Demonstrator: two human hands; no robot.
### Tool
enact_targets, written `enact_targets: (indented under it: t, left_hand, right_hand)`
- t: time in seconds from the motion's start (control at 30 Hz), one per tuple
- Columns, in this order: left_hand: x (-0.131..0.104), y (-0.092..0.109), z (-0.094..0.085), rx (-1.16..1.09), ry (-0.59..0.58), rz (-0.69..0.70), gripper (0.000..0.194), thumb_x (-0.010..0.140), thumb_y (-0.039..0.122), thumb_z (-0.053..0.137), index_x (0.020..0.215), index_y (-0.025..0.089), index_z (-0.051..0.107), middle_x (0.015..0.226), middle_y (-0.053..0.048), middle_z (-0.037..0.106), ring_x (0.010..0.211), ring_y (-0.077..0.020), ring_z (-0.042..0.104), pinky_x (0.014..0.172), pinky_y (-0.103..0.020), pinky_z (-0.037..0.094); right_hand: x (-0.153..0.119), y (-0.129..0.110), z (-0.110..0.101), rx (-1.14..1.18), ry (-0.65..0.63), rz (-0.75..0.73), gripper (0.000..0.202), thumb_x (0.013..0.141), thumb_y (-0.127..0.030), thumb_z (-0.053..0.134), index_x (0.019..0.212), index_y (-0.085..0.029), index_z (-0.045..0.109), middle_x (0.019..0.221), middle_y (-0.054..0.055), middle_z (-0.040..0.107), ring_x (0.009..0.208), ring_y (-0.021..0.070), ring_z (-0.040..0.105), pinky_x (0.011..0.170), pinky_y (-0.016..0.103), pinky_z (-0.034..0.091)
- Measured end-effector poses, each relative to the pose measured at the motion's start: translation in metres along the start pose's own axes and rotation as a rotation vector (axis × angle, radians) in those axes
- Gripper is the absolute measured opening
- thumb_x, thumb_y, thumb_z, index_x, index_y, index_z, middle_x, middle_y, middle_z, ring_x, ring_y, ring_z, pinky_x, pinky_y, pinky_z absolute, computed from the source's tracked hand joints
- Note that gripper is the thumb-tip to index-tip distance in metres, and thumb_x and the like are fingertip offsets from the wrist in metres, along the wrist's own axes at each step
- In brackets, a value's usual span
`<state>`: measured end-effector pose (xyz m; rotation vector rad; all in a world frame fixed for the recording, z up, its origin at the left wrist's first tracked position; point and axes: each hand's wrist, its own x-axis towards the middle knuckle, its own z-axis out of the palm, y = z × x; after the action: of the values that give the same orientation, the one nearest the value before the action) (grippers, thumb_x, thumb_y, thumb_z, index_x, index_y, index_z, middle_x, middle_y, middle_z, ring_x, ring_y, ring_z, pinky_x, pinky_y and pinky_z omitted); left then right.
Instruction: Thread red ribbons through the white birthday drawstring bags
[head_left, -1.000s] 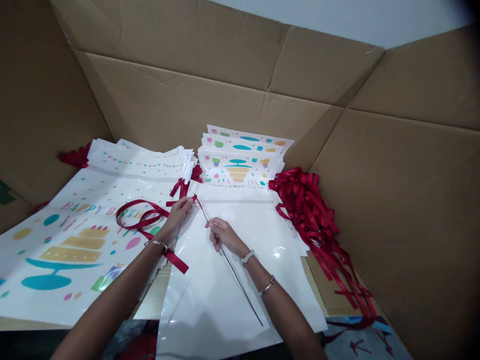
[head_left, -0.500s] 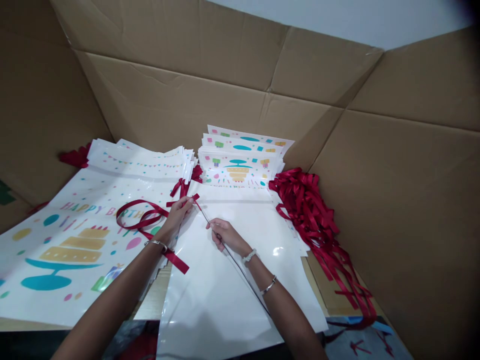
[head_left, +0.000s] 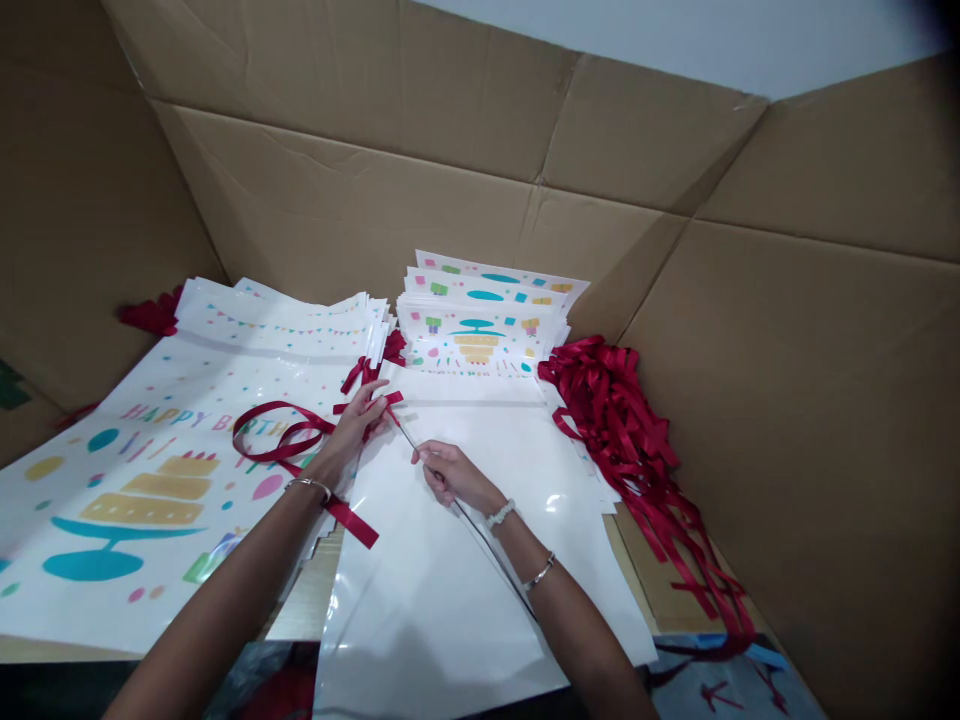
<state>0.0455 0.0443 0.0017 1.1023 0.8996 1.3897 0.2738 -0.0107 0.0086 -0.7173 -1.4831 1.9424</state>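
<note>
My left hand (head_left: 364,415) is at the upper left edge of a blank white glossy sheet (head_left: 442,610). Its thumb presses on a red ribbon (head_left: 279,452), with one finger stretched out above. The ribbon's short end pokes past the thumb, and the rest curls in loops to the left. Closed round a thin dark rod (head_left: 491,548) is my right hand (head_left: 454,472), lower and to the right. The rod's red tip meets the ribbon by my left fingertips; whether it hooks or pierces it I cannot tell. Its lower end passes behind my right forearm.
Birthday-print sheets (head_left: 142,440) lie stacked on the left. More printed sheets (head_left: 487,330) stand folded up at the back. A heap of red ribbons (head_left: 607,410) hangs down on the right. Cardboard walls (head_left: 375,210) enclose the back and sides.
My left finger has lifted and straightened away from the thumb. The ribbon's short end has shifted slightly right and down. My right hand and the rod have barely moved.
</note>
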Motion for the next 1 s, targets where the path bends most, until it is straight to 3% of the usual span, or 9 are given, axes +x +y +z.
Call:
enact_targets:
  t: [0.07,0.2,0.4,0.5,0.63,0.87,1.0]
  left_hand:
    - [0.003,-0.003,-0.007,-0.061,-0.052,-0.017,0.054,0.078,0.044,0.085,0.121,0.023,0.062,0.062,0.006,0.049,0.049,-0.0078,0.042,0.047,-0.017,0.032]
    - [0.005,-0.006,-0.013,-0.135,-0.076,-0.059,0.043,0.078,0.046,0.086,0.104,0.017,0.066,0.063,0.003,0.051,0.047,-0.0064,0.042,0.044,-0.017,0.032]
    - [0.001,0.0,-0.004,-0.266,-0.012,-0.11,0.047,0.075,0.049,0.088,0.097,0.012,0.069,0.07,-0.001,0.056,0.054,-0.0076,0.048,0.046,-0.018,0.04]
    - [0.001,-0.001,-0.001,-0.253,0.0,-0.114,0.044,0.074,0.044,0.09,0.095,0.012,0.07,0.073,-0.003,0.061,0.058,-0.0086,0.053,0.051,-0.018,0.044]
    - [-0.002,-0.004,0.01,-0.172,0.035,-0.112,0.047,0.07,0.049,0.091,0.088,0.011,0.071,0.074,-0.005,0.064,0.06,-0.0099,0.056,0.055,-0.019,0.047]
    - [-0.01,-0.006,0.028,-0.211,0.115,-0.092,0.049,0.069,0.053,0.091,0.095,0.014,0.076,0.113,-0.012,0.071,0.085,-0.0162,0.066,0.062,-0.02,0.052]
    - [-0.01,-0.011,0.028,-0.334,0.173,-0.093,0.038,0.075,0.045,0.089,0.096,0.017,0.076,0.118,-0.01,0.07,0.091,-0.0177,0.067,0.066,-0.022,0.055]
  right_hand:
    - [-0.001,0.0,0.001,0.025,-0.017,0.004,0.037,0.092,-0.055,0.063,0.099,-0.019,0.055,0.048,-0.013,0.042,0.031,0.0053,0.031,0.035,0.018,0.028]
    - [-0.002,0.0,0.003,0.096,-0.039,0.007,0.038,0.091,-0.055,0.065,0.1,-0.019,0.055,0.049,-0.013,0.04,0.032,0.0045,0.027,0.034,0.017,0.025]
    - [-0.001,0.003,0.002,0.151,-0.004,-0.056,0.039,0.093,-0.056,0.064,0.102,-0.019,0.056,0.05,-0.013,0.036,0.033,0.0031,0.023,0.034,0.017,0.02]
    - [0.001,0.004,0.002,0.137,0.023,-0.074,0.039,0.093,-0.055,0.064,0.104,-0.019,0.056,0.051,-0.013,0.037,0.033,0.0028,0.023,0.034,0.017,0.017]
    - [0.003,0.003,0.003,0.118,0.06,-0.111,0.04,0.091,-0.054,0.065,0.105,-0.018,0.056,0.049,-0.014,0.038,0.032,0.0034,0.023,0.034,0.017,0.016]
    - [0.006,0.003,0.013,-0.038,0.165,-0.134,0.037,0.095,-0.055,0.056,0.104,-0.019,0.054,0.047,-0.013,0.04,0.032,0.0049,0.027,0.034,0.018,0.019]
    - [0.016,0.004,0.017,-0.093,0.2,-0.089,0.022,0.099,-0.041,0.048,0.106,-0.021,0.05,0.053,-0.012,0.045,0.035,0.0064,0.032,0.037,0.018,0.023]
